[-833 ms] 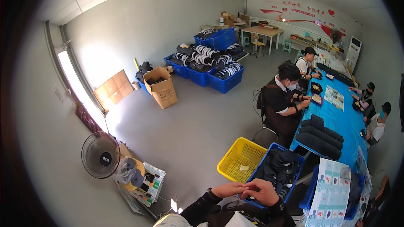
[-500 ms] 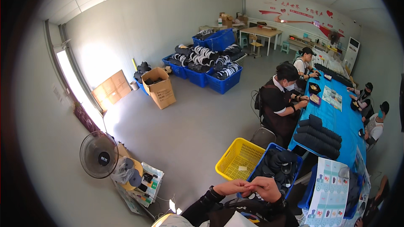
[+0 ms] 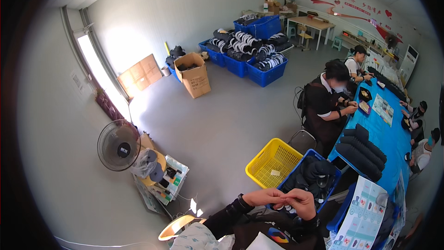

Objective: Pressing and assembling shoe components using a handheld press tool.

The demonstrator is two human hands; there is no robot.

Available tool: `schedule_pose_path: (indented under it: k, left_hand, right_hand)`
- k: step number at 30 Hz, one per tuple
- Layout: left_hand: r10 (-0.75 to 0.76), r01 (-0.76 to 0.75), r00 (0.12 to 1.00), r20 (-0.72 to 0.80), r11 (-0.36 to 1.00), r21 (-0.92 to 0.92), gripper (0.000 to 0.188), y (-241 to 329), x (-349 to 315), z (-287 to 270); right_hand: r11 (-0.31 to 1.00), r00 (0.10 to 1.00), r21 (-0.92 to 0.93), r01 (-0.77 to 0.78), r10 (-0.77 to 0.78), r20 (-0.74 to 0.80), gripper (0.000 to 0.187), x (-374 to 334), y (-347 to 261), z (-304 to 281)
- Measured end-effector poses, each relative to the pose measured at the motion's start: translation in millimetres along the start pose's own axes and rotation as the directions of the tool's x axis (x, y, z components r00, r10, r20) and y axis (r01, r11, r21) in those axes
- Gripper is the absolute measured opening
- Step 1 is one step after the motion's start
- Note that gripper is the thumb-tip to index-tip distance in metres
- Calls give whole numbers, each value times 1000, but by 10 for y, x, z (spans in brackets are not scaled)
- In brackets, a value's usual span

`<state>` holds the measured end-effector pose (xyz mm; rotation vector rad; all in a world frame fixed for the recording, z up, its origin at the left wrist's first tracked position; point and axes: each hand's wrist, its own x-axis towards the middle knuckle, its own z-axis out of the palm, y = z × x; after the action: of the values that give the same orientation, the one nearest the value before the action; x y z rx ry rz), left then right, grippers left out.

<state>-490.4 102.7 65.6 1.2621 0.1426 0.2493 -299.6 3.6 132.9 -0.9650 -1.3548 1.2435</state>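
Wide grey floor (image 3: 226, 120) runs from the pale wall (image 3: 199, 4) to one yellow perforated plastic basket (image 3: 263, 162). One blue plastic bin (image 3: 294, 170) of dark pieces (image 3: 311, 171) adjoins it, near a blue-covered bench (image 3: 377, 132) with four co-workers (image 3: 323, 97). Our left hand (image 3: 261, 197) and right hand (image 3: 301, 203) touch near that bin; whether either grips something, we cannot tell.

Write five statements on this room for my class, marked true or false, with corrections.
1. The left hand and right hand meet at the fingers. True.
2. The fan stands right of both hands. False: it stands to their left.
3. A blue crate of dark items stands beside the yellow basket. True.
4. The yellow basket is heaped full. False: only a small pale piece shows inside.
5. Black pieces lie stacked on the blue tablecloth. True.
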Motion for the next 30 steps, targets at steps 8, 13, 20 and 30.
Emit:
schedule_pose_path:
  k: [8, 13, 20, 30]
  left_hand:
    - [-23, 22, 999, -27, 999, -44, 40, -2, -6, 74]
    - [-25, 6, 986, -163, 993, -115, 36, -83, 2, 91]
    - [1, -17, 991, -132, 992, -123, 32, -139, -39, 166]
    - [-79, 77, 996, -36, 996, -41, 35, -226, -73, 265]
  right_hand:
    - [992, 993, 25, -121, 120, 9, 13, -45, 269, -114]
    - [978, 977, 122, -166, 180, -111, 17, -55, 294, -49]
    - [974, 970, 128, -186, 203, -136, 15, -154, 308, -18]
    - [955, 945, 28, -294, 295, -143, 15, -371, 328, -58]
